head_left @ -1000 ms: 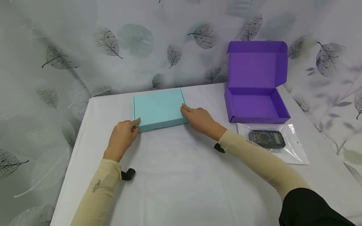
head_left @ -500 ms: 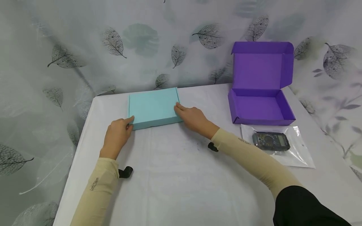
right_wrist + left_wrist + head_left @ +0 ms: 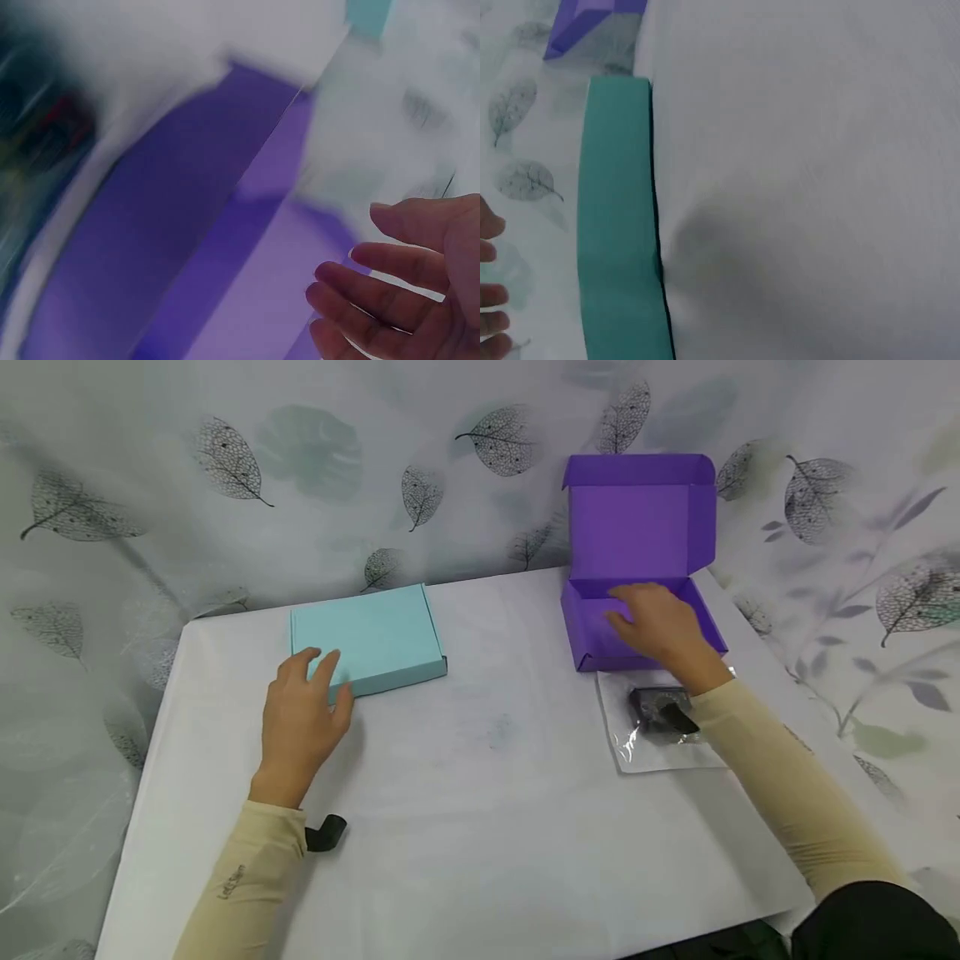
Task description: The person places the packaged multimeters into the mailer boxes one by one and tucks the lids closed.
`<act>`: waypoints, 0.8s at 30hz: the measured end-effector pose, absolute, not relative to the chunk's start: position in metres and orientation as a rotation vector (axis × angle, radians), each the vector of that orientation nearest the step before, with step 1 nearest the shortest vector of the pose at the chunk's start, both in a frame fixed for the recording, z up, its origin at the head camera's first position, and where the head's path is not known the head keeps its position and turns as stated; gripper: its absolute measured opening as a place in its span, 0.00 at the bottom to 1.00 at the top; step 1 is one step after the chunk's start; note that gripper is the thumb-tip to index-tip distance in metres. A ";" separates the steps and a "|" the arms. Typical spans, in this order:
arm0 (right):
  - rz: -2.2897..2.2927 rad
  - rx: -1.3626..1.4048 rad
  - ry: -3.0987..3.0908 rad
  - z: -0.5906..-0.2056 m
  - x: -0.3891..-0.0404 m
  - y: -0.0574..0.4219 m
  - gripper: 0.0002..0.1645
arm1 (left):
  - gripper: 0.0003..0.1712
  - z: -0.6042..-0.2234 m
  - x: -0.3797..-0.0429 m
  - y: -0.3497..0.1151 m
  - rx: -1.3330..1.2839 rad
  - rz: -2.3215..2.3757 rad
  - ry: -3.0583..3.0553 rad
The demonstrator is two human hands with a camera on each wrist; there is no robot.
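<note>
A closed turquoise cardboard box [image 3: 367, 631] lies flat near the table's back left edge. My left hand [image 3: 303, 718], fingers spread, is at its front left corner and holds nothing; in the left wrist view the box's front wall [image 3: 619, 217] shows with the fingertips off to the left. Farther right stands a purple cardboard box [image 3: 630, 535] with its lid raised. Over its tray my right hand [image 3: 663, 627] reaches with loosely bent fingers, and nothing is between them. In the right wrist view the fingers [image 3: 375, 292] overlap the purple box, which is blurred.
A clear plastic bag [image 3: 626, 752] with a black multimeter [image 3: 660, 706] lies in front of the purple box, partly behind the right forearm. White cloth covers the table [image 3: 465, 810]. A leaf-patterned curtain [image 3: 315, 535] hangs behind it.
My right hand has left the turquoise box's right side and moved right, over the purple box. The left hand has lifted its pinch from the turquoise box's corner and spread its fingers.
</note>
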State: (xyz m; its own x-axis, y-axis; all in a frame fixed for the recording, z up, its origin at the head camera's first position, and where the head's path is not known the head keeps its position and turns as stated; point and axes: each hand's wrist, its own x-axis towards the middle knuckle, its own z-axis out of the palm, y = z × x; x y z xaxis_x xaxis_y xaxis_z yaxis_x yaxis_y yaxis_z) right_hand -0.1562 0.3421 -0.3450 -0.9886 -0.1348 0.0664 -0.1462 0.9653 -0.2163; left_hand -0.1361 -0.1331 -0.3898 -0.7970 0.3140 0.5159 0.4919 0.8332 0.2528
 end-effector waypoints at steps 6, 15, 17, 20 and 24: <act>0.415 -0.124 -3.083 -0.352 -0.133 0.414 0.26 | 0.22 -0.378 -0.132 -0.073 -0.899 -0.649 -2.470; 0.468 -0.222 -2.975 -0.352 -0.113 0.451 0.21 | 0.20 -0.369 -0.146 0.023 -1.172 -1.071 -2.520; 0.492 -0.264 -2.980 -0.351 -0.108 0.456 0.22 | 0.19 -0.370 -0.151 0.042 -1.194 -1.164 -2.534; 0.527 -0.299 -2.975 -0.353 -0.103 0.466 0.23 | 0.18 -0.376 -0.160 0.069 -1.176 -1.306 -2.574; 0.568 -0.325 -2.948 -0.361 -0.097 0.481 0.22 | 0.17 -0.382 -0.169 0.102 -1.060 -1.418 -2.669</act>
State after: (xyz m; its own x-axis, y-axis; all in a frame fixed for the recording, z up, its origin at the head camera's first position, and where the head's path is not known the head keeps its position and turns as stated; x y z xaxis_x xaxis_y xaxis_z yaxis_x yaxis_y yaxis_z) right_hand -0.0968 0.4809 -0.3607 -0.9696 0.2319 0.0781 0.1862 0.9065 -0.3790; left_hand -0.1692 0.1016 -0.3825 -0.7793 0.5782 0.2417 0.5240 0.3896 0.7574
